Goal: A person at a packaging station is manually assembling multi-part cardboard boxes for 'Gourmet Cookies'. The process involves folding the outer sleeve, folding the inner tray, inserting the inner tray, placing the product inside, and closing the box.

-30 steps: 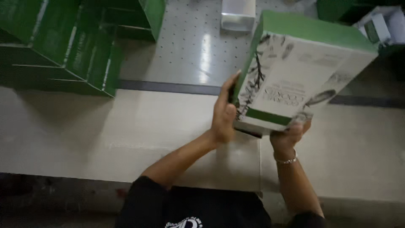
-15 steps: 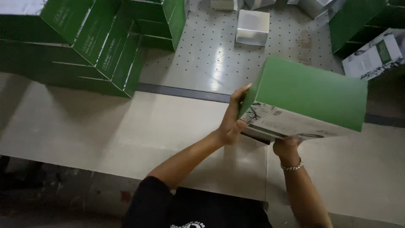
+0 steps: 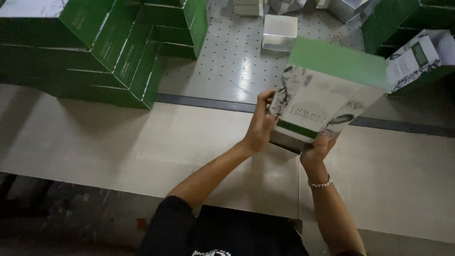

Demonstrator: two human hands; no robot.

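Right of frame centre, a green-and-white carton [image 3: 327, 102] is being held up off the pale worktop [image 3: 118, 142], tilted, green panel uppermost, white printed face toward the camera.

Left hand [image 3: 260, 125] is being pressed against the carton's left edge, fingers curled onto the side panel. Right hand [image 3: 320, 147] is being kept under the lower corner, fingers wrapped up from beneath; a bracelet [image 3: 321, 183] is being worn on that wrist. Both hands are closed on the carton, so it is being supported from the side and from below.

Handling, judged: the carton is being carried easily by two hands on its edges alone, so it is probably light, thin printed board. Panels likely stiff along the folds, soft mid-face; the glossy print may be slippery. Hold is best taken at edges and corners, as is being done now, not on the open middle of a face, which could be dented.

Surroundings:
- Upper left of frame: a stack of matching green cartons [image 3: 95, 52] is lying on the worktop.
- Upper middle: a perforated metal surface [image 3: 222, 66] is showing, with a small silvery box [image 3: 279, 32] on it.
- Upper right: another printed carton [image 3: 417, 59] is lying on its side, well apart from the held one.
- Bottom of frame: a dark shirt [image 3: 227, 234] is visible.
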